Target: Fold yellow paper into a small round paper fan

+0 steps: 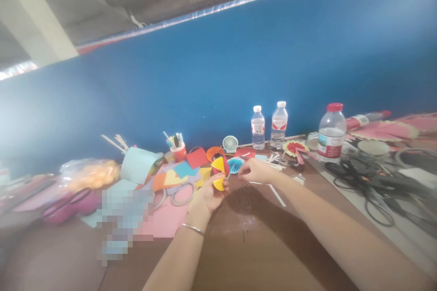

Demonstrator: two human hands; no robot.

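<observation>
My left hand (207, 193) is closed on a yellow pleated paper fan (218, 164), whose folds spread out above and below the fingertips. A bracelet circles that wrist. To its right, my right hand (253, 172) hangs over the table with its fingers bent together and pointing down; whatever they may pinch is too small to make out. A blue pleated paper rosette (235, 165) lies just behind and between the two hands. White paper strips (278, 195) lie on the table beneath my right forearm.
Coloured paper sheets (186, 169), tape rings (182, 194) and a pen cup (178, 151) stand left. A small fan (230, 144) and water bottles (258, 129) line the back. A large red-capped bottle (332, 134) and black cables (362, 182) lie right, before a blue partition (205, 82).
</observation>
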